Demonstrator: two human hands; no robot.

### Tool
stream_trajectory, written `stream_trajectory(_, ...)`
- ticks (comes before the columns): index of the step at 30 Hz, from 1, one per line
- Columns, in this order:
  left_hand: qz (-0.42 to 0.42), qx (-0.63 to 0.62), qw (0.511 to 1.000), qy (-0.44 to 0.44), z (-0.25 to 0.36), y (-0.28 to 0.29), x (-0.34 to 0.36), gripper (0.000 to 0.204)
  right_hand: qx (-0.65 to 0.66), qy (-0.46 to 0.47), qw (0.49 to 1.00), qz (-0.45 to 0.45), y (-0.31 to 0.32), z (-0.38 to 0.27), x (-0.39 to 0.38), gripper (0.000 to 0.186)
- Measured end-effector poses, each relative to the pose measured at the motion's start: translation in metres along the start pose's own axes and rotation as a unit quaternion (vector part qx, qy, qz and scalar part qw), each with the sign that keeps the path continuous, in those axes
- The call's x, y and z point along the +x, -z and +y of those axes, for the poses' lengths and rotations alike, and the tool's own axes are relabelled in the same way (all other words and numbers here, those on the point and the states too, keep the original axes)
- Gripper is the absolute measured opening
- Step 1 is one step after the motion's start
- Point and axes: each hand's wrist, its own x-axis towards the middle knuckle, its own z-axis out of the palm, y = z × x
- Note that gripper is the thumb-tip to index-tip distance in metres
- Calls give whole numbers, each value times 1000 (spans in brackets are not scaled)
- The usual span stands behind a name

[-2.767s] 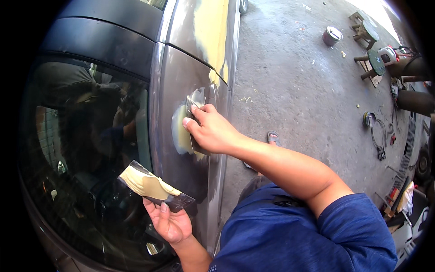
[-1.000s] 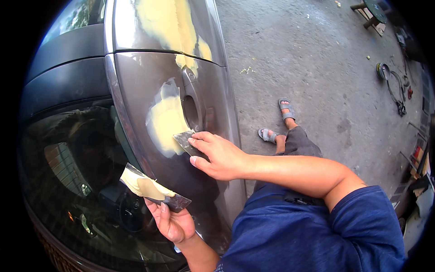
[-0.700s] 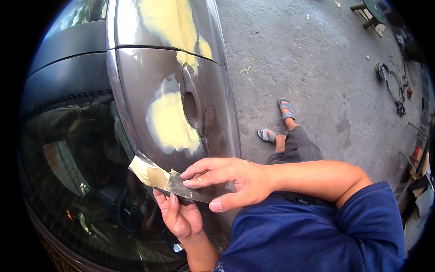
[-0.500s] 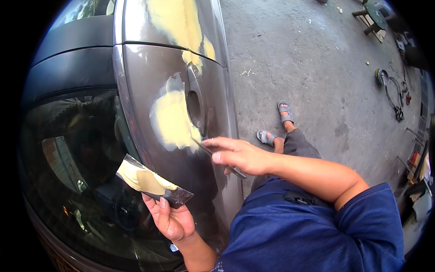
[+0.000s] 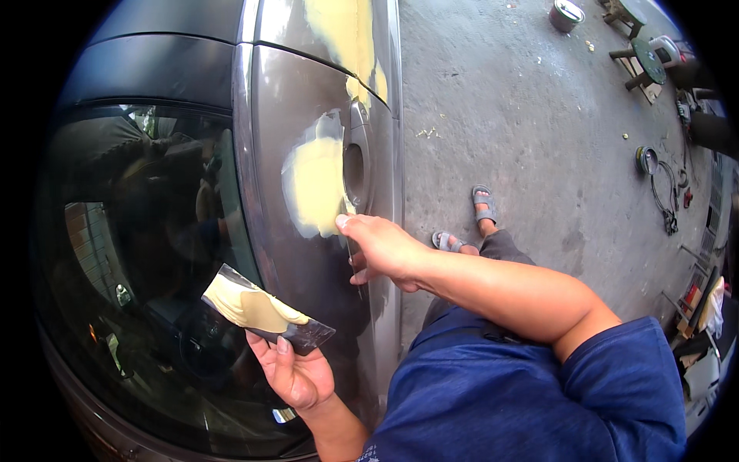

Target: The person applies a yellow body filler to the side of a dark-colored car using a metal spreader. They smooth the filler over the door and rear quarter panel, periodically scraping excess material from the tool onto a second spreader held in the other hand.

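- A thin scraper (image 5: pixel 349 245) — seen edge-on — is by the low end of the yellow patch (image 5: pixel 317 181), near the door handle (image 5: pixel 356 173).
- The right hand (image 5: pixel 385 246) has its grip pinching the scraper.
- The left hand (image 5: pixel 299 379) has its grip pinching a dark plate (image 5: pixel 312 335) with yellow paste (image 5: pixel 265 312) on it.
- A stool (image 5: pixel 648 61) stands on the gray floor (image 5: pixel 531 146).

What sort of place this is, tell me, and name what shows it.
Probably a car body-repair workshop: yellow filler-like paste is spread beside the door handle of a car, the left hand holds a plate of similar paste, and stools and a bucket stand on a grey floor.
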Motion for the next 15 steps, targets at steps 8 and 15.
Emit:
stream_trajectory(8, -7, -23, 999, -26, 6, 18, 0, 54, -292, 180, 931, 123, -61, 32, 1, 70)
stream_trajectory(15, -36, -48, 997, -39, 14, 23, 3, 53, -323, 166, 930, 59, -34, 8, -19, 70)
